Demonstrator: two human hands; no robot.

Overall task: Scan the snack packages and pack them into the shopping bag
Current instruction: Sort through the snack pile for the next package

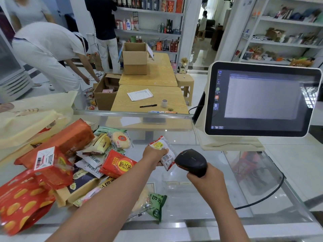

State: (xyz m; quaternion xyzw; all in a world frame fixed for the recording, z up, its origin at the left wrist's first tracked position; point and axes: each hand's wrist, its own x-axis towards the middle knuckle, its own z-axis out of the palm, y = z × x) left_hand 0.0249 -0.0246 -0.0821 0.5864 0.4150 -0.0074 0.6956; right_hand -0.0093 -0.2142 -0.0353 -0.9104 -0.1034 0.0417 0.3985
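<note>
My left hand [154, 157] grips a small white snack packet [165, 153] with red and yellow print, held above the glass counter [192, 206]. My right hand [205, 177] grips a black barcode scanner [191, 161], its head right beside the packet's lower end. A heap of snack packages [70, 165] in red, orange, white and green lies on the counter's left half. The cream shopping bag [31, 119] lies at the far left behind the heap, with an orange pack partly under its edge.
A white checkout touchscreen [262, 100] stands at the right on the counter, and the scanner's black cable [272, 193] curves across the glass. Beyond the counter are wooden tables with cardboard boxes, shelves of goods and several people.
</note>
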